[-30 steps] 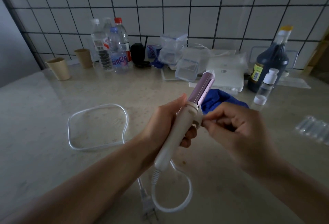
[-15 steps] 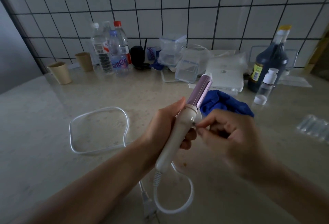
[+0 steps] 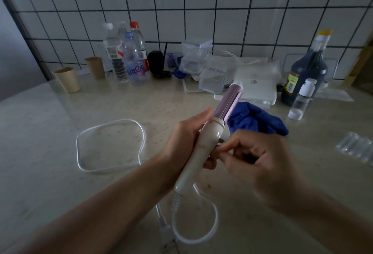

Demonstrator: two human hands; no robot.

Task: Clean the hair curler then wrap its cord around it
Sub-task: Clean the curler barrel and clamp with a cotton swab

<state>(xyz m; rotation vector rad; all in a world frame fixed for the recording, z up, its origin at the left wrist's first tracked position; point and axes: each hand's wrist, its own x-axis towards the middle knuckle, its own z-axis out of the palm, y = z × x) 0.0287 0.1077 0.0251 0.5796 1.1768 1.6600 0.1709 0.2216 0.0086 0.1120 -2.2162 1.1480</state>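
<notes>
Curler (image 3: 209, 138) is held off the table at the centre of the frame, tilted, its purple barrel pointing to the upper right and its white handle running down to the lower left. Left hand (image 3: 181, 142) wraps the handle from the left, thumb lying along it up to the collar, fingers curled round behind. Right hand (image 3: 260, 165) comes in from the lower right with fingers curled, thumb and forefinger tips pinching at the handle's right side just below the collar. Cord (image 3: 217, 218) leaves the handle's lower end, loops on the table (image 3: 50, 152) below the hands, and lies in a second wide loop at centre left. Its plug (image 3: 167, 235) lies at the bottom edge. Blue cloth (image 3: 260, 120) is bunched on the table just behind the barrel. Bottles (image 3: 132, 60), cups (image 3: 67, 80) and clear boxes (image 3: 214, 76) stand along the tiled wall (image 3: 201, 11) at the top
</notes>
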